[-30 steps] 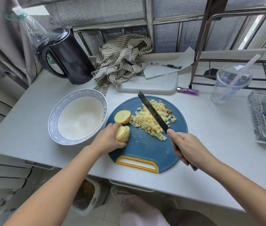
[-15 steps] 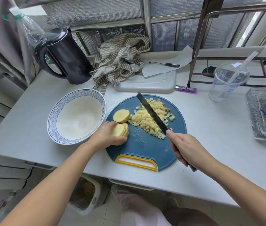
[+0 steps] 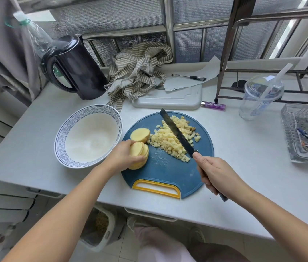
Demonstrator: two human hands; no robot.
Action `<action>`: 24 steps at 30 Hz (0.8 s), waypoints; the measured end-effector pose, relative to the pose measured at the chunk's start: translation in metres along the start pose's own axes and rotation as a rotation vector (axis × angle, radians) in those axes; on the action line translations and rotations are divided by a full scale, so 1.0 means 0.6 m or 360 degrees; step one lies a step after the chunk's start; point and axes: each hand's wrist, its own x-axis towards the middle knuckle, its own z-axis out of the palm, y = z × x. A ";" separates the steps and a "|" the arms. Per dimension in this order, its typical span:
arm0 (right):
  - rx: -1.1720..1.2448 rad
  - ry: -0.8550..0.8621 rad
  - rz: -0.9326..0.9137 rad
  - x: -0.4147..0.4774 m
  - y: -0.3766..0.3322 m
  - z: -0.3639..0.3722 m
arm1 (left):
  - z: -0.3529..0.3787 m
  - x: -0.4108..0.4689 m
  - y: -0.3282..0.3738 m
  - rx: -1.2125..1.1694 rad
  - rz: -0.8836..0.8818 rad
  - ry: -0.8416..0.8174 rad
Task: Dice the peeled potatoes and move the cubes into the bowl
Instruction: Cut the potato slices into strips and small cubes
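A round blue cutting board with a yellow handle lies on the white table. A heap of potato cubes covers its far half. My left hand grips a stack of potato slices at the board's left edge. A separate potato piece lies just behind them. My right hand holds a knife by the handle, its blade raised slantwise over the cubes. The white bowl with a blue patterned rim stands left of the board, with no potato in it.
A black kettle stands at the back left, a striped cloth and a white tray behind the board. A purple lighter, a plastic cup and a glass dish are on the right. A metal rack stands behind.
My left hand has tipped the stack of slices and pressed it lower onto the board. The knife has stayed over the cubes.
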 end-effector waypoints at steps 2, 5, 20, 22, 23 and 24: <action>-0.0009 -0.0003 -0.0002 -0.002 -0.001 0.000 | 0.000 0.000 0.001 0.0019 -0.0001 0.0020; -0.0015 -0.0003 0.0003 -0.005 -0.003 0.000 | 0.002 -0.006 0.005 0.0141 0.0034 0.0047; -0.0009 -0.0001 0.0022 -0.011 0.000 0.000 | 0.031 -0.025 -0.004 0.0358 0.0464 0.0635; 0.0014 0.0010 0.0036 -0.012 0.001 -0.004 | 0.024 -0.035 0.018 -0.0002 0.0408 0.0789; 0.0028 0.0017 0.0049 -0.012 0.002 -0.006 | 0.017 -0.040 0.035 -0.0312 0.0276 0.0760; 0.0045 0.0024 0.0062 -0.011 0.004 -0.010 | 0.008 -0.043 0.053 -0.0721 0.0094 0.0606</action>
